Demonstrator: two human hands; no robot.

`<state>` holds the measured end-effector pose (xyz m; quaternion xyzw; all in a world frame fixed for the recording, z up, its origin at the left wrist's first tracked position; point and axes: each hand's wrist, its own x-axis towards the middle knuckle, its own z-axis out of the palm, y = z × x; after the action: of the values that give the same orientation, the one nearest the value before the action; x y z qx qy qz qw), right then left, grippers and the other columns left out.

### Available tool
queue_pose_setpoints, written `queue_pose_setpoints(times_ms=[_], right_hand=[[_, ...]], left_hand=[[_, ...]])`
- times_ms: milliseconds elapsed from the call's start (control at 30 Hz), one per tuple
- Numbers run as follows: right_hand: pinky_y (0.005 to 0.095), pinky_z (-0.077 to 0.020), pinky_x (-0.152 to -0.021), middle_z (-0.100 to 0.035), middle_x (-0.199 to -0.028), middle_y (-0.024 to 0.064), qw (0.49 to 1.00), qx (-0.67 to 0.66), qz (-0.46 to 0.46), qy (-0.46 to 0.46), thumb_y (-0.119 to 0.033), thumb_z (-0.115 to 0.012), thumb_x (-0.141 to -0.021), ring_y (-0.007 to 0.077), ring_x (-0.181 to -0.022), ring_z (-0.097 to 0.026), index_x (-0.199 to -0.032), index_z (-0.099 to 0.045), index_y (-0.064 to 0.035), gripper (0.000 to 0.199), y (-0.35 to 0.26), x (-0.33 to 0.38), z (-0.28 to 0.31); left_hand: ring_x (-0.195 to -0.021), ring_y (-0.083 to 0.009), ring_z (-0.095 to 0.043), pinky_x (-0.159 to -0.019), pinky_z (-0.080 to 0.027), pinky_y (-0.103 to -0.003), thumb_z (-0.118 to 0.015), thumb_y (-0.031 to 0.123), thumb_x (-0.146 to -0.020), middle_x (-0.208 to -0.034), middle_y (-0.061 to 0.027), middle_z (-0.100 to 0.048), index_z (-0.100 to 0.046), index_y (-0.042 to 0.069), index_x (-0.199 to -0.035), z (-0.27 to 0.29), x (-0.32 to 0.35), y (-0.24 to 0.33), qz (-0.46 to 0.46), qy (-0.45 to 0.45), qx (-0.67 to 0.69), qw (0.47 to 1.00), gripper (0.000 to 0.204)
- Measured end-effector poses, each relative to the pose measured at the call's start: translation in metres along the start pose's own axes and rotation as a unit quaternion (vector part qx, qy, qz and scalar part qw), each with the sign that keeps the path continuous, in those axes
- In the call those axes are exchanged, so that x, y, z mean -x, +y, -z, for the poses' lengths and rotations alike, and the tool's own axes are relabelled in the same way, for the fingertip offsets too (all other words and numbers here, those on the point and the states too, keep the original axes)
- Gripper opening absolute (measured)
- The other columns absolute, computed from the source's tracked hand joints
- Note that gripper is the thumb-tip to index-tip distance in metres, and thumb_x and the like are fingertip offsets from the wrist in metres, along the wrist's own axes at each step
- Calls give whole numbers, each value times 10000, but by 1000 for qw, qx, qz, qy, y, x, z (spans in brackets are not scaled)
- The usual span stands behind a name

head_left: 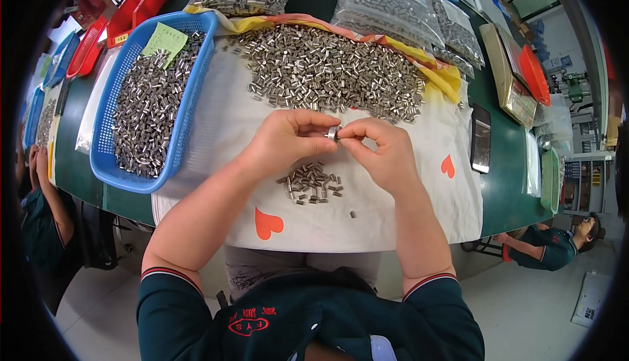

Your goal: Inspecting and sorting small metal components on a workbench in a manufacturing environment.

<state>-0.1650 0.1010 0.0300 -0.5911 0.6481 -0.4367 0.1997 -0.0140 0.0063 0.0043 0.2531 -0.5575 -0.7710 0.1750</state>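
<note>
Between the thumb and fingers of my left hand point(283, 139) is a small shiny metal ring point(332, 133). My right hand point(388, 154) is closed in a pinch against its right side; whatever lies between those fingertips is too small and covered to make out. The hands meet over the white cloth point(216, 145). Just below them lies a small loose pile of short metal cylinders point(311, 183), and one single cylinder point(352, 215) rests apart, nearer to me. Beyond my fingers spreads a large heap of similar metal cylinders point(327, 66).
At the left stands a blue basket point(98, 148) full of metal cylinders, with a yellow-green note point(165, 43). Clear bags of metal parts point(390, 7) line the back. A phone point(481, 138) lies right, near a red tray point(534, 76). Other people sit at both sides.
</note>
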Motion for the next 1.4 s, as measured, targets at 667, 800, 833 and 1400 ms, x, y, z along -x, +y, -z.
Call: queue_pose_setpoints(times_ms=[667,800,833,1400], right_hand=[[364,-440,-657,-565,-718,101,957,280,-67,41,-70,-601,-688,268,-699,-545,-723,-597,-43,44,41,-12,11],[358,-440,-671,-562,-727,100,966,243,-82,31,-67,-602,-685,266,-715,-542,-713,-593,-47,35,44,-12,12],[358,-440,-671,-562,-727,100,966,242,-83,33,-67,-602,-685,266,-715,-542,-713,-593,-47,35,43,-11,12],[273,-453,-596,-583,-723,60,999,-34,-28,-13,-15,-598,-692,166,-641,-556,-766,-595,-20,74,-3,1,0]], left_hand=[[-770,-55,-549,-696,-455,-192,-649,23,-734,-871,-12,-604,-578,11,-1017,1,4,1,18,-116,-22,993,291],[-788,-53,-552,-709,-460,-199,-626,-2,-744,-897,-15,-602,-563,11,-1035,2,0,1,21,-102,29,994,298],[-788,-53,-552,-709,-460,-199,-626,-2,-744,-897,-15,-602,-563,11,-1035,2,0,1,22,-103,28,994,298],[-848,-98,-569,-754,-471,-223,-621,-37,-734,-939,-60,-600,-540,-18,-1074,4,-2,-3,5,-30,37,999,349]])
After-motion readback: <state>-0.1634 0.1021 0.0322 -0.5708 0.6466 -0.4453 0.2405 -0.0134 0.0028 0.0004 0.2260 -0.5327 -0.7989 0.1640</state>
